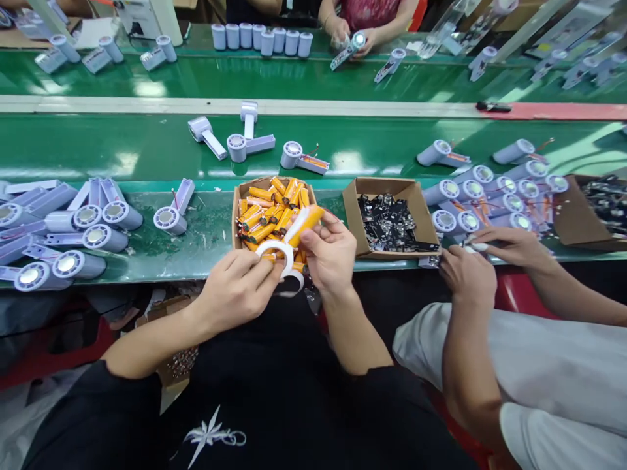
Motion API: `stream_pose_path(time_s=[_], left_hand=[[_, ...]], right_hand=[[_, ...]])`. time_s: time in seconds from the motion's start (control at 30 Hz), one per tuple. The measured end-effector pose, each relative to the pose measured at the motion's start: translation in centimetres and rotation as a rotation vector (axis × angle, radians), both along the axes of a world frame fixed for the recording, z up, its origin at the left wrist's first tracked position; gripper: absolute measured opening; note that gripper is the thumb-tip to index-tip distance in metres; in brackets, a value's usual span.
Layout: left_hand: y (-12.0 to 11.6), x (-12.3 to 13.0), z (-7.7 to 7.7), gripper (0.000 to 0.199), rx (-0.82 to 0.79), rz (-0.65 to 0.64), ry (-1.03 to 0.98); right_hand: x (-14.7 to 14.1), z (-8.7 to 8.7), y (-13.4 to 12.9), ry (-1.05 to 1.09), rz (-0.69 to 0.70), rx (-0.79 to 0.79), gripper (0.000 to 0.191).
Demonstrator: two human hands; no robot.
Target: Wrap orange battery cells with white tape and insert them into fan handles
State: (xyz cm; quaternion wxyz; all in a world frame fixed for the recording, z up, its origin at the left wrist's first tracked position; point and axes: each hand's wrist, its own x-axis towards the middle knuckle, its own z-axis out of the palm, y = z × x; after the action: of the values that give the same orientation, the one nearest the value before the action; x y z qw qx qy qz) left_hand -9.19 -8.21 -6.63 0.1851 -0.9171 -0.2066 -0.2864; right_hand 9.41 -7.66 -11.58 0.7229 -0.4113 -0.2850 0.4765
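Note:
My right hand [333, 253] is closed round an orange cylindrical battery [313, 215], thumb on top, held above a cardboard box [237, 240] of similar orange batteries [264, 209]. A white strip, apparently tape [274, 246], lies along the battery and curls in a loop toward my left hand [245, 284]. My left hand is closed in a pinch on this white tape near the box's front edge. Another curved white band [292, 282] hangs just below, between my hands. Whether the two white curves are one piece, I cannot tell.
Lilac fan housings [81, 228] are heaped at left, and several lie on the green conveyor [161, 147]. A box of small black circuit parts [386, 222] stands at right. Beside me a co-worker's hands [470, 271] work near more housings [490, 189]. Another person's hands [355, 42] are across the line.

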Motion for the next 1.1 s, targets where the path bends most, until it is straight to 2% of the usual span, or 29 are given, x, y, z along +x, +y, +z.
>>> stream_pose_path(time_s=[0.13, 0.23, 0.3, 0.37, 0.47, 0.53, 0.57, 0.6, 0.63, 0.67, 0.77, 0.83, 0.9, 0.97, 1.03, 1.1], left_hand=[[1.7, 0.5, 0.4, 0.014, 0.038, -0.023, -0.022], [3.2, 1.1, 0.5, 0.014, 0.062, -0.014, -0.011], [4.0, 1.5, 0.1, 0.013, 0.046, -0.029, 0.038], [5.0, 1.7, -0.7, 0.013, -0.009, -0.049, 0.125], [7.8, 1.5, -1.5, 0.017, -0.229, -0.141, 0.227], [11.1, 1.7, -1.5, 0.023, -0.47, -0.296, 0.234], [13.2, 2.0, -1.3, 0.026, -0.589, -0.345, 0.214], [15.4, 2.5, -1.2, 0.03, -0.682, -0.337, 0.187], [17.8, 3.2, -1.1, 0.034, -0.733, -0.264, 0.16], [20.3, 4.1, -1.2, 0.037, -0.736, -0.132, 0.136], [26.8, 6.7, -2.1, 0.042, -0.584, 0.337, 0.184], [29.8, 7.9, -3.0, 0.042, -0.537, 0.496, 0.292], [31.7, 8.4, -3.9, 0.034, -0.559, 0.51, 0.379], [32.7, 8.3, -4.7, 0.028, -0.592, 0.466, 0.405], [33.5, 7.9, -5.2, 0.028, -0.63, 0.425, 0.435], [34.4, 7.6, -5.3, 0.03, -0.683, 0.387, 0.478]], right_hand=[[2.5, 0.9, 1.8, 0.0, -0.145, 0.049, 0.073], [4.4, 0.9, 3.2, -0.006, -0.288, 0.091, 0.074], [5.7, 0.7, 3.8, -0.011, -0.381, 0.12, 0.072], [6.7, 0.6, 3.9, -0.024, -0.414, 0.145, 0.074], [7.3, 0.5, 3.2, -0.056, -0.406, 0.171, 0.074], [7.4, 0.3, 2.6, -0.069, -0.409, 0.17, 0.068], [7.4, 0.1, 2.3, -0.072, -0.408, 0.159, 0.067], [7.5, 0.0, 2.1, -0.074, -0.402, 0.143, 0.066], [7.6, -0.2, 2.0, -0.079, -0.392, 0.127, 0.066], [7.7, -0.4, 1.9, -0.091, -0.379, 0.115, 0.066], [8.0, -1.1, 1.7, -0.17, -0.34, 0.11, 0.063], [8.1, -1.7, 1.5, -0.223, -0.316, 0.106, 0.057], [8.4, -2.2, 1.2, -0.258, -0.293, 0.092, 0.051], [8.9, -2.2, 0.9, -0.29, -0.271, 0.095, 0.048], [9.3, -1.0, 1.1, -0.335, -0.264, 0.142, 0.046], [9.7, 1.3, 2.5, -0.395, -0.275, 0.227, 0.048]])
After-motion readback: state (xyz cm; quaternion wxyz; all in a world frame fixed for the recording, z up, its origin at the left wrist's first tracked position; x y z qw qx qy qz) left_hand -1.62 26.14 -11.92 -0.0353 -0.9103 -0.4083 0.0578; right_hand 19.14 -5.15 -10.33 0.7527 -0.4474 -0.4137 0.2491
